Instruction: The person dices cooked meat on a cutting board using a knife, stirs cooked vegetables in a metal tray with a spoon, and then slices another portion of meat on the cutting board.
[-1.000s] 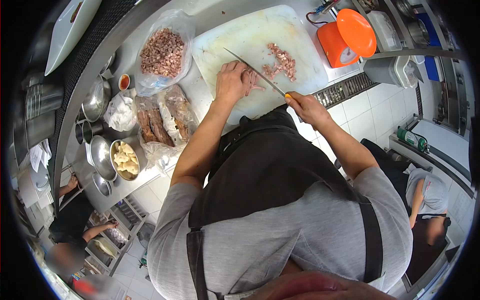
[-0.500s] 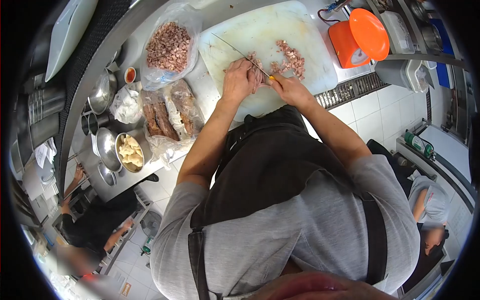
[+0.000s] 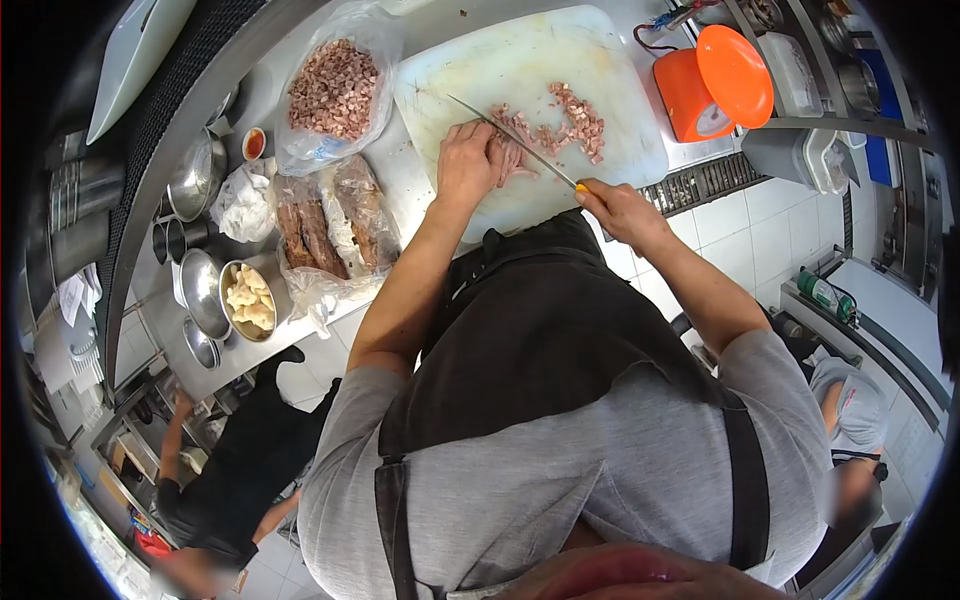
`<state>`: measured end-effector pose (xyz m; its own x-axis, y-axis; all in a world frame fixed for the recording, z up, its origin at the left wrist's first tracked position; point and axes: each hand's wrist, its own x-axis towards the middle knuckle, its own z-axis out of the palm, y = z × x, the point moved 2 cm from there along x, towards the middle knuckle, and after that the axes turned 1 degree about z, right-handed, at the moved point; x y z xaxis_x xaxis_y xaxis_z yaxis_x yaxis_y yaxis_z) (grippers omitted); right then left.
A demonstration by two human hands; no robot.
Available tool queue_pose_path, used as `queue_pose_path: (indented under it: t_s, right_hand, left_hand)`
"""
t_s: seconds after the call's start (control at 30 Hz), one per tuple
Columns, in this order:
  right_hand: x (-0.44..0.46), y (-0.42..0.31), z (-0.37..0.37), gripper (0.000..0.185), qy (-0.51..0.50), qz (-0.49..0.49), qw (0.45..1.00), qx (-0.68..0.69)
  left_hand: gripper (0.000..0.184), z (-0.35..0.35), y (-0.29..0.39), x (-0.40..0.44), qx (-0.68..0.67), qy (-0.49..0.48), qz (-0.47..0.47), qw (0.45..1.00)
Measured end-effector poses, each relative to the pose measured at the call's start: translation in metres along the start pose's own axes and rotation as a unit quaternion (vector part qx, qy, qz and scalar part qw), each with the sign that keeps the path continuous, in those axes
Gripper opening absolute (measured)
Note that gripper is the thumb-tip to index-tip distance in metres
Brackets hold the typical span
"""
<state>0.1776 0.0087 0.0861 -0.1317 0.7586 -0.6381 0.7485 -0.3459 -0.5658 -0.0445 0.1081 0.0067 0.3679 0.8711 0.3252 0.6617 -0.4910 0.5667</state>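
Note:
My right hand (image 3: 624, 214) is closed around the yellow handle of a long kitchen knife (image 3: 535, 152). The blade points up and to the left across a white cutting board (image 3: 440, 85). On the board, my left hand (image 3: 468, 162) presses down with bent fingers on some pinkish meat strips (image 3: 512, 162), close beside the blade. Past the knife lies diced meat (image 3: 580, 125) in a loose pile, with smaller bits near the blade. What sits beneath my left fingers is partly hidden.
Left of the board are a plastic bag of diced meat (image 3: 335, 90), bagged dark meat slabs (image 3: 308, 230), a metal bowl of pale yellow chunks (image 3: 250, 300) and a small cup of red sauce (image 3: 254, 143). An orange scale (image 3: 690, 95) stands right. Co-workers (image 3: 250, 440) are on both sides.
My right hand has drawn the knife to the right and toward my body, showing more blade. My left hand stays on the meat. The co-worker at lower left has shifted position.

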Motion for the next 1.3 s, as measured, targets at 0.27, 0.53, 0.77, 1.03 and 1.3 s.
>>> queue_pose_path:
  t_s: [0.27,0.53,0.77,1.03,1.3]
  right_hand:
    - [0.081,0.005,0.043,0.036,0.137,-0.145,0.979,0.039]
    - [0.018,0.008,0.012,0.035,0.101,-0.109,0.988,0.04]
    - [-0.002,-0.009,-0.012,0.035,-0.022,0.001,1.0,-0.006]
    - [0.085,-0.01,0.033,0.036,0.106,-0.183,0.977,-0.028]
    - [0.049,0.018,0.017,0.036,0.118,-0.116,0.985,0.048]
  left_hand:
    - [0.016,0.0,-0.006,0.001,-0.002,-0.031,-0.014,0.999]
    - [0.014,-0.013,0.001,-0.001,0.01,-0.026,-0.028,0.999]
    - [0.014,-0.003,-0.002,-0.005,0.031,-0.023,-0.027,0.999]
    - [0.014,-0.004,-0.006,-0.005,0.019,-0.024,-0.029,0.999]
    - [0.016,-0.032,-0.016,0.003,-0.059,0.006,-0.041,0.997]
